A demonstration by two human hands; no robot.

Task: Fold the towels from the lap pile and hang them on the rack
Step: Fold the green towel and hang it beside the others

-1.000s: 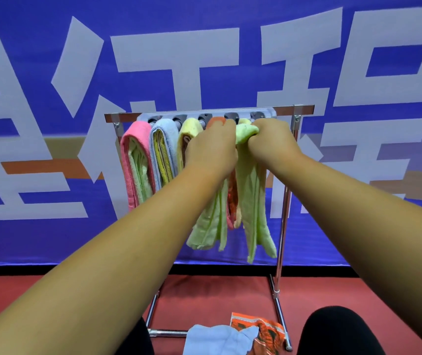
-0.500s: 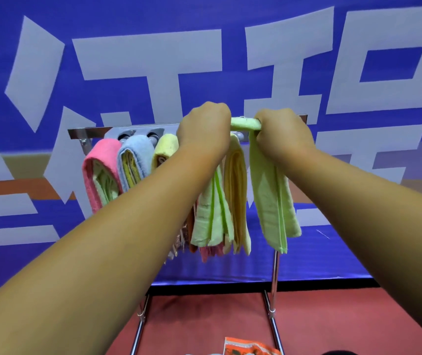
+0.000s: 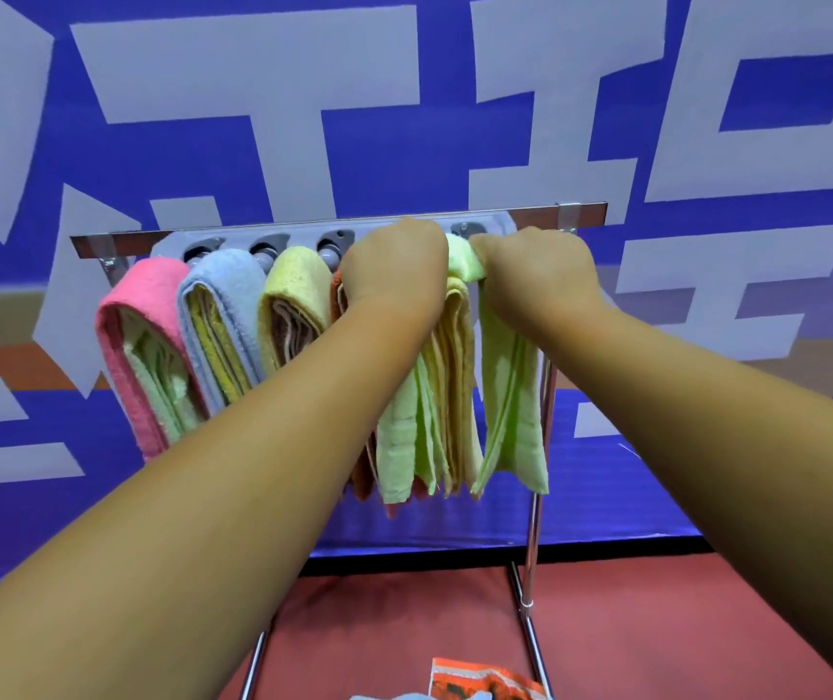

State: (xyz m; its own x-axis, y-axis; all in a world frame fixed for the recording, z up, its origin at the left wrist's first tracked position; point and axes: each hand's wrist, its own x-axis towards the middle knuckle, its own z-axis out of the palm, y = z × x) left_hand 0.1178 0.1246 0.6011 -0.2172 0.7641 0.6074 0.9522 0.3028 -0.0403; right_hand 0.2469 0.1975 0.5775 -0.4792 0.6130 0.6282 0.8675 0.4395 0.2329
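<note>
Draping green towel over rack, folded, 2-handed

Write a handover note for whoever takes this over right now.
Hands: left hand and right hand both grip the green towel at its top, near the right end of the rack.
Green towel: draped there, its halves hanging down.
Done: pink towel, blue towel and yellow towel hang on the left pegs; more hang behind the left hand.
Left: settle and release the green towel; an orange towel at the bottom edge is not yet hung.
</note>
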